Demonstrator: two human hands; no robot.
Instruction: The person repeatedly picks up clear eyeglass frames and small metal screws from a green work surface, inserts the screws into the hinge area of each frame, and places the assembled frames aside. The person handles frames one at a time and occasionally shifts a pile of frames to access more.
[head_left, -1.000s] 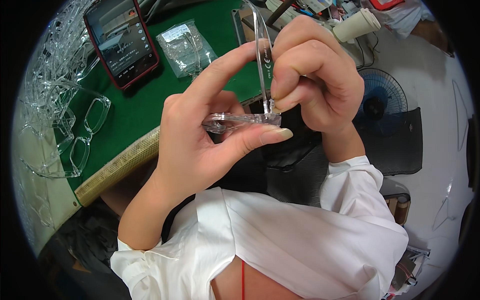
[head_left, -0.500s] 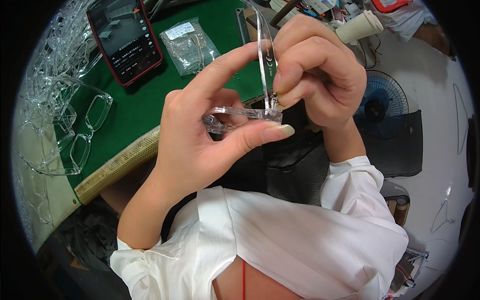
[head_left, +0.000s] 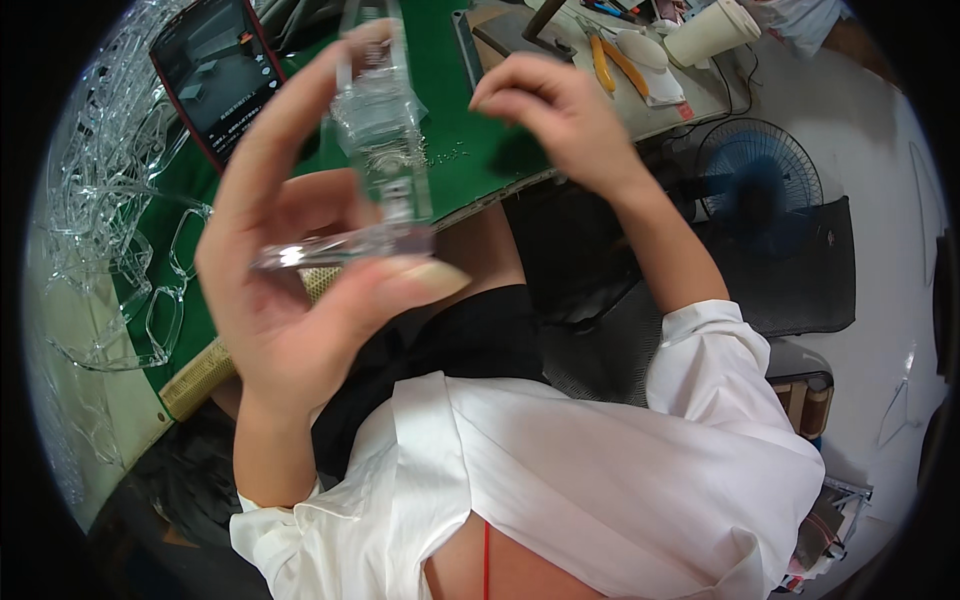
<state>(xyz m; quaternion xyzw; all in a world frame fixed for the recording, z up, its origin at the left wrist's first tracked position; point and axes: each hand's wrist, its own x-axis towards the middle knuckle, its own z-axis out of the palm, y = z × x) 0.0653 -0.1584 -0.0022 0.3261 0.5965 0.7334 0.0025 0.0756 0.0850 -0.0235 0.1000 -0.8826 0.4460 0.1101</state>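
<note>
A desk (head_left: 458,185) with a green cover stretches from the near left to the far right in front of the person. A big tangled pile of clear glasses frames (head_left: 95,180) fills its left side. A fan (head_left: 760,175) stands on the right, past the desk's edge.

From where I stand, the left hand (head_left: 262,320) is up over the desk's near edge, its grip pinching a clear eyeglass frame (head_left: 400,205) between thumb and fingers, one arm of the frame pointing to the far side. The right hand (head_left: 575,125) hovers over the desk to the right, well apart from the frame, thumb and forefinger tips pressed together; whether anything tiny sits between them, I can't tell.

A phone (head_left: 215,85) with a lit screen is at the far left, partly behind the left hand. A white cup (head_left: 712,35) is at the far right, near orange-handled pliers (head_left: 602,65). Tiny loose bits (head_left: 445,153) are scattered on the green between the hands.
</note>
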